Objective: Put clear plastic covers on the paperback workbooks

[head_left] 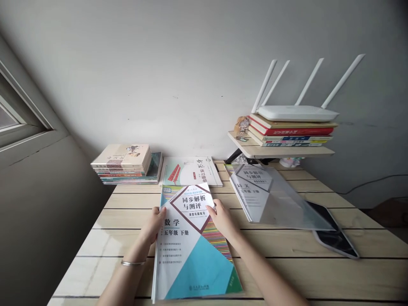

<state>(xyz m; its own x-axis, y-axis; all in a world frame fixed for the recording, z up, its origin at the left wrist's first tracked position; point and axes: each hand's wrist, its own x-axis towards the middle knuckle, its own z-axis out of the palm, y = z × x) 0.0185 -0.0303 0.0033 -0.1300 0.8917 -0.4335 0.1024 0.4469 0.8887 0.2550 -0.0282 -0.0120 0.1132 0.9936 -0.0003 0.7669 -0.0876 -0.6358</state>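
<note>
**Hand and grip.** The left hand [153, 224] and right hand [223, 220] held a fifth-grade mathematics workbook [197, 272] by its two long edges, near the upper end. Both hands were partly closed, with the thumb of each lying on the front cover. The fingers passed behind the edges and were hidden, so the firmness of the grip could not be determined. This two-sided hold kept the cover facing upward and the workbook centered between the hands.

**Workbook position.** The workbook lay lengthwise on the slatted wooden desk [296, 276], directly in front of the person. Its lower end extended to the near desk edge. It was unclear whether the upper end was raised.

**Surrounding items.** A calligraphy practice book [191, 172] lay just beyond the workbook, against its upper end. To the right, a translucent plastic sleeve [274, 199] covered a Chinese-language workbook, and one corner of the sleeve overlapped a dark tablet [334, 231]. A stack of paperbacks [123, 163] stood at the far left corner, near the wall. A small raised shelf [280, 151] carried a stack of books [291, 131] and a white four-antenna router [296, 112]. This elevated arrangement kept both off the desk surface. A silver bangle [133, 263] encircled the left wrist.
</note>
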